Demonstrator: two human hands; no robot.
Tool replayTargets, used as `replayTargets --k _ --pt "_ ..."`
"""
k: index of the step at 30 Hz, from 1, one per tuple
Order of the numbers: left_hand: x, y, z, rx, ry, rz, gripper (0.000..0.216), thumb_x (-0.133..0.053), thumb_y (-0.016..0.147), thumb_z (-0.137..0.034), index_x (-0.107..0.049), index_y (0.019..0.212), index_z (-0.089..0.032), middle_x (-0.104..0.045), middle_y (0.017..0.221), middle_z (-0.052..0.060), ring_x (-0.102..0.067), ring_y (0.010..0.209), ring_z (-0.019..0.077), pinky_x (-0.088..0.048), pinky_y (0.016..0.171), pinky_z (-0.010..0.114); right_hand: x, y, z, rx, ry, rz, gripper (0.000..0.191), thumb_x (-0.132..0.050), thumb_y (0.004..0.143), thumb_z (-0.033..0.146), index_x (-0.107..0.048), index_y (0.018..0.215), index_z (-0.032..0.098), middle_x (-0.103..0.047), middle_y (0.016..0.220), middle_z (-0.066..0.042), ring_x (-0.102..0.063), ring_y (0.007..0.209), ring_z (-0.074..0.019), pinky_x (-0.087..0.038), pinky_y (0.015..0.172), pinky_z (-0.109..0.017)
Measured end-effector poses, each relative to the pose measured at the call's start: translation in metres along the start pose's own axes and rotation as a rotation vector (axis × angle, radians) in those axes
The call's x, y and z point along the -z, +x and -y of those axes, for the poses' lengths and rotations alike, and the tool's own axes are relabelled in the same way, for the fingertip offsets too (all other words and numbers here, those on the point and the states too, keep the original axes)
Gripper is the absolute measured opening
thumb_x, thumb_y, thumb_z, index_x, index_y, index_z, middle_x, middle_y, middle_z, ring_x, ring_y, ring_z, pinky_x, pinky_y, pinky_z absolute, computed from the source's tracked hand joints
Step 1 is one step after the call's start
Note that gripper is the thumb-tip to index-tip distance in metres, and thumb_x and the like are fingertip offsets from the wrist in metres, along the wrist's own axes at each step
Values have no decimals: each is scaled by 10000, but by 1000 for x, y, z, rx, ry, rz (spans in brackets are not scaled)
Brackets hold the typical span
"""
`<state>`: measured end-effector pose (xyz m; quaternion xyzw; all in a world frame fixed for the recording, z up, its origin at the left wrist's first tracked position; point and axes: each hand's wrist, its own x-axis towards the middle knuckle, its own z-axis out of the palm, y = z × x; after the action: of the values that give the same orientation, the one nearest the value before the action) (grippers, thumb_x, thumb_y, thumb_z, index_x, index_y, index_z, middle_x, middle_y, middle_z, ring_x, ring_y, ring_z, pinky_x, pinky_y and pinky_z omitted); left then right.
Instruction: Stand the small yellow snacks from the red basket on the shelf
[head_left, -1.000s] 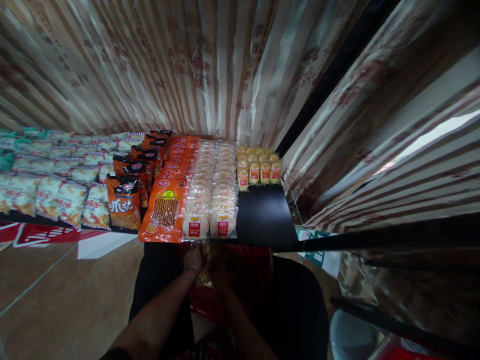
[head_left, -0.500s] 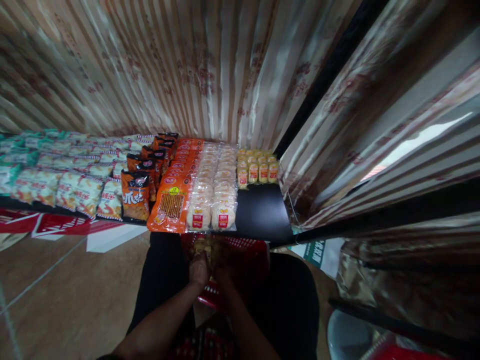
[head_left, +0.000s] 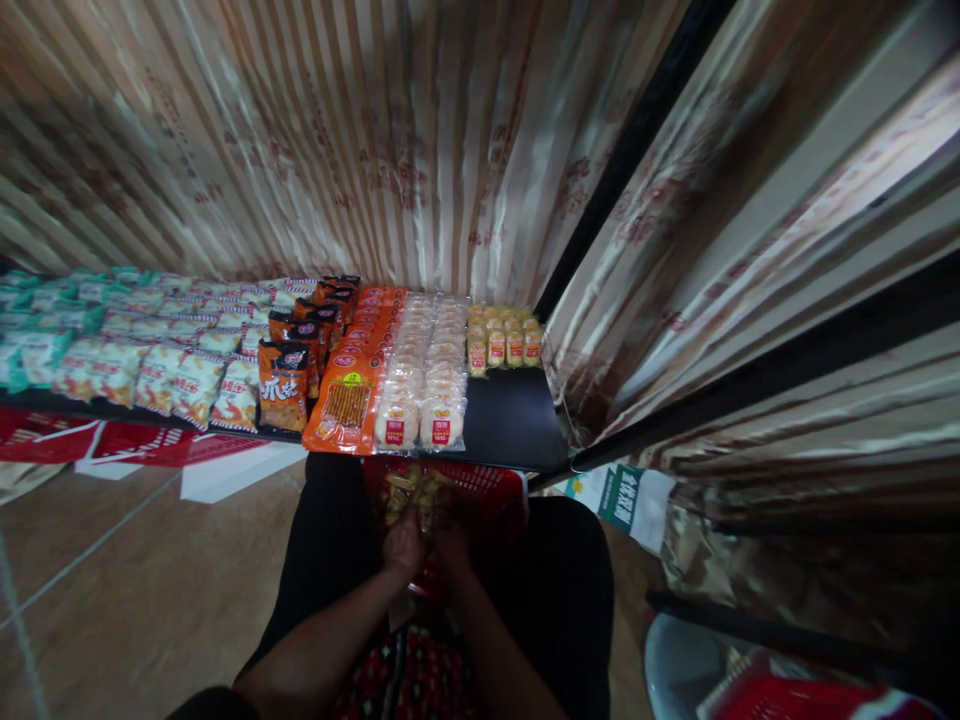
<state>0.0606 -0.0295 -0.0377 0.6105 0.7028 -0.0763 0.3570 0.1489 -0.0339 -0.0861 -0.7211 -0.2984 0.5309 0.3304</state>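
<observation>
In the dim space between my knees, a red plastic basket (head_left: 495, 490) contains several small yellow snack packets (head_left: 405, 488). My left hand (head_left: 405, 545) is down at the basket, its fingers curled against these packets. Beside it, almost touching, my right hand (head_left: 448, 545) is closed on packets too, though its fingertips are in shadow. Just beyond the basket, similar yellow packets (head_left: 504, 345) stand in rows at the right end of a black shelf (head_left: 514, 420). To their left are clear bags of round white crackers (head_left: 420, 400).
Orange bags of stick snacks (head_left: 345, 400), black-and-orange bags (head_left: 283, 385), white snack bags (head_left: 187, 385) and green packets (head_left: 45, 350) line the shelf leftward. A striped curtain (head_left: 337, 150) hangs behind. At lower right, a pale tub (head_left: 675, 660) stands near a dark bar.
The view has shifted slightly, so the shelf sits a little differently in the frame. Both hands remain together at the basket, drawn slightly back, and more yellow packets show beyond them.
</observation>
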Motion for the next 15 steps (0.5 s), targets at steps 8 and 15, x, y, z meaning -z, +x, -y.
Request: replayTargets --k 8,15 --pt "2 -13 -13 -12 -53 -84 322 -340 929 -260 -504 1196 -181 -671 1110 87 -636 1004 166 -442 823 239 9 -12 11 -70 188 -134 162 -568 678 355 -596 668 197 -701 737 -90 -668 742 -204 -505 644 -265" --pt "11 -28 -28 -50 -197 -108 322 -447 877 -219 -510 1192 -198 -663 1135 53 -615 1040 154 -415 845 213 22 -18 19 -22 267 -183 294 -573 640 463 -614 759 198 -704 836 -95 -672 820 -214 -518 689 -272"
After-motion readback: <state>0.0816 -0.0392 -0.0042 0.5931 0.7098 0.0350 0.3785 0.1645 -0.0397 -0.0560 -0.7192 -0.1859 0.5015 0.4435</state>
